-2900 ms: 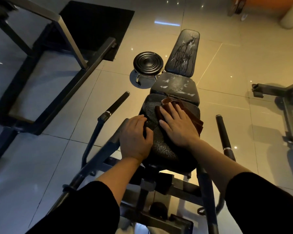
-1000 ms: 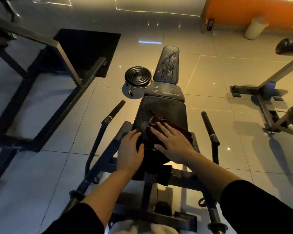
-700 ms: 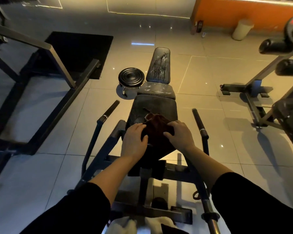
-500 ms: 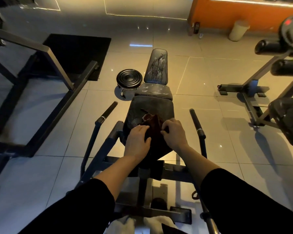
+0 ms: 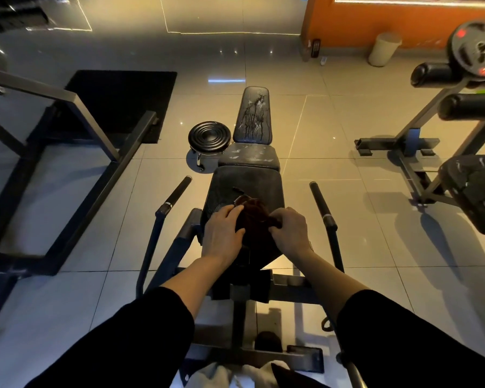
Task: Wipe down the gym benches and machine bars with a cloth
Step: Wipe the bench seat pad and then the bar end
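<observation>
A black padded bench (image 5: 247, 180) with cracked, worn upholstery stretches away from me at the centre of the head view. A dark brown cloth (image 5: 254, 219) lies bunched on its near pad. My left hand (image 5: 221, 233) holds the cloth's left side, fingers over it. My right hand (image 5: 290, 229) pinches the cloth's right edge with curled fingers. Two black handle bars flank the pad, one at the left (image 5: 174, 194) and one at the right (image 5: 321, 203).
A round black stool (image 5: 209, 135) stands left of the bench's far end. A metal rack frame (image 5: 76, 152) and a black floor mat (image 5: 118, 99) lie at the left. A machine with roller pads and a weight plate (image 5: 473, 49) stands at the right, a white bin (image 5: 384, 49) by the orange wall.
My right hand went from pressing the cloth flat to pinching it, and both hands gathered the cloth into a bunch. The view rose and pulled back from the bench.
</observation>
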Available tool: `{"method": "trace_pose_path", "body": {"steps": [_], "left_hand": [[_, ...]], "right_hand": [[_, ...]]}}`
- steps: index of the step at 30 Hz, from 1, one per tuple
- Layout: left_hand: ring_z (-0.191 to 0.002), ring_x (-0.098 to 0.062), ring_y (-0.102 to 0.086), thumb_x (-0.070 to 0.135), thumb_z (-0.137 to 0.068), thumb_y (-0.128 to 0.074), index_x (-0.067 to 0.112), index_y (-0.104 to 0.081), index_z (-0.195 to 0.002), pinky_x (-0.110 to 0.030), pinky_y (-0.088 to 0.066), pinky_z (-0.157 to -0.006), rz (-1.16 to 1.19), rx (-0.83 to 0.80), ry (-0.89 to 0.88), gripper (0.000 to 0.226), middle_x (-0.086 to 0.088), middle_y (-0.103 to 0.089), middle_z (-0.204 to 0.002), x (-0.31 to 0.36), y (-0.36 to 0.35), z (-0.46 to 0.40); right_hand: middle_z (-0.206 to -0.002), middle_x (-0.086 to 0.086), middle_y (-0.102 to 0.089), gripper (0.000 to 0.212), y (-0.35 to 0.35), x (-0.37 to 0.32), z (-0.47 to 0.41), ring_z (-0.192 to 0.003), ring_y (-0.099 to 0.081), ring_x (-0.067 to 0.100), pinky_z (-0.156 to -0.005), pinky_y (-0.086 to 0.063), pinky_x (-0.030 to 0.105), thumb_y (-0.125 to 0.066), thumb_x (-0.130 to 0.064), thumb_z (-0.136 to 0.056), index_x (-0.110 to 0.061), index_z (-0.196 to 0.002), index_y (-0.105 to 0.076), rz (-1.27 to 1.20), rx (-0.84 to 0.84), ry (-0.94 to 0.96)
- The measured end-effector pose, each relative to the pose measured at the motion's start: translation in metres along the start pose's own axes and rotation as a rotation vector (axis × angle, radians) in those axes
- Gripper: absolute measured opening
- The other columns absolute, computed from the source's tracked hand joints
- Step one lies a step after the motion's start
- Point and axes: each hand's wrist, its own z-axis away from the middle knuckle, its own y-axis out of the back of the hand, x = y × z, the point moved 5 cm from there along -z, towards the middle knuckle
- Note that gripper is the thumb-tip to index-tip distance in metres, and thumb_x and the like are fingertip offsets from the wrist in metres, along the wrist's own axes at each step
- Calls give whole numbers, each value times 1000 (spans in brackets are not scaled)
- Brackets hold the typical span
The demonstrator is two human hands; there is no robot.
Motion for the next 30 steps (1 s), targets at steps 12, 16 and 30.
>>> {"method": "trace_pose_path", "body": {"steps": [12, 16, 30], "left_hand": [[-113, -23, -51, 7, -81, -65, 24, -51, -94, -45, -10, -119, -143, 100, -262, 26, 0, -59, -107, 35, 48, -26], [-110, -27, -55, 5, -77, -64, 20, -56, -102, -52, -12, -117, -245, 279, -295, 31, -4, -61, -108, 43, 86, -32], [-121, -17, -42, 42, -87, -64, 24, -60, -102, -45, -11, -116, -210, -12, -99, 23, 5, -54, -120, -21, 28, 10]], "right_hand": [[-93, 1, -67, 24, 45, -49, -4, -90, -61, 17, -85, -51, 33, -75, 0, -74, -12, -92, -67, -213, 42, 276], [-87, 0, -64, 24, 62, -70, -20, -82, -60, 18, -74, -54, 37, -73, 7, -69, -12, -81, -64, -199, 148, 314], [-78, -11, -55, 39, 7, -18, -3, -73, -51, 5, -64, -36, 19, -75, -3, -71, -33, -63, -52, 38, -218, 266]]}}
